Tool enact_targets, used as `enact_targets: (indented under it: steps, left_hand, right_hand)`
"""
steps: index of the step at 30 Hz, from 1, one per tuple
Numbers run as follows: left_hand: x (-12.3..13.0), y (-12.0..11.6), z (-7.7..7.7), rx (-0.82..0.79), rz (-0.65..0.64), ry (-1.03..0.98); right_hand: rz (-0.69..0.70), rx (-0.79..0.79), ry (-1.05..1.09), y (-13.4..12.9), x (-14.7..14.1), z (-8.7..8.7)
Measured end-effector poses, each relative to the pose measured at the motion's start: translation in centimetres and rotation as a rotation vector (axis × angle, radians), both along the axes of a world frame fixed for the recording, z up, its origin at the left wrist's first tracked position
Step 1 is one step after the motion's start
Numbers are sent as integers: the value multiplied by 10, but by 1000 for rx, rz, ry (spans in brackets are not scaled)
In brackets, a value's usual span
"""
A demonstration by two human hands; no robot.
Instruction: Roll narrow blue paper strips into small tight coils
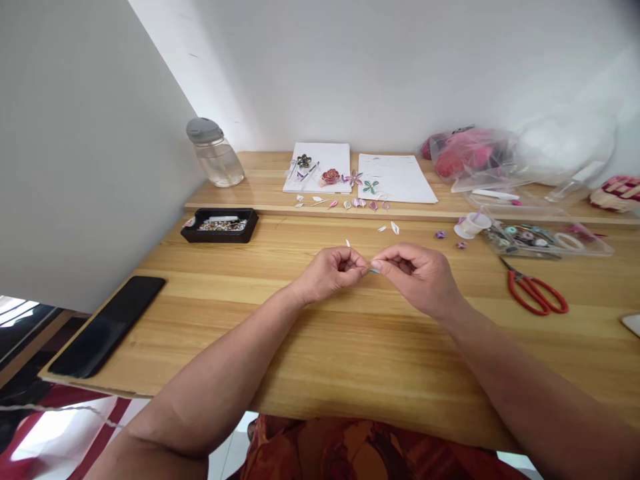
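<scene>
Between the pinched fingertips of the left hand [327, 273] and the right hand [423, 275], which were held close together above the worktop [350, 360], a small teal piece [373, 271] was gripped, largely covered, with red-handled scissors [529, 281] laid to the right.

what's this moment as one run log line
left hand: pinching | right hand: pinching | between them: small teal piece | at right: red-handled scissors

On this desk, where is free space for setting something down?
The desk has bare patches between the phone and left forearm, and between the right hand and scissors. It is crowded around the clear box, behind the scissors.
</scene>
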State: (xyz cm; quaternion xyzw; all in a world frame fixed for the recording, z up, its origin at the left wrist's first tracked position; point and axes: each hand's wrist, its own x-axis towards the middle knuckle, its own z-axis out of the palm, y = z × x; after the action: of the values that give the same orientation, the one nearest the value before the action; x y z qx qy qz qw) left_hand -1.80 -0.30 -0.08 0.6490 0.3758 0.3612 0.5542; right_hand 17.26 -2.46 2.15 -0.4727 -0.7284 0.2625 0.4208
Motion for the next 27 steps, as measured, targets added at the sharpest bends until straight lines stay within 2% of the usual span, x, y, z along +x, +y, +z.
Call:
enact_targets:
  steps: [10,19,27]
  left_hand:
    - [0,-3,4,-32,-71,-38]
    - [0,-2,2,-48,-28,-11]
    - [0,-4,4,-46,-70,-26]
  right_hand:
    - [12,-113,35,3,2,-1]
    - [55,-212,101,4,7,4]
    - [26,-205,65,5,5,4]
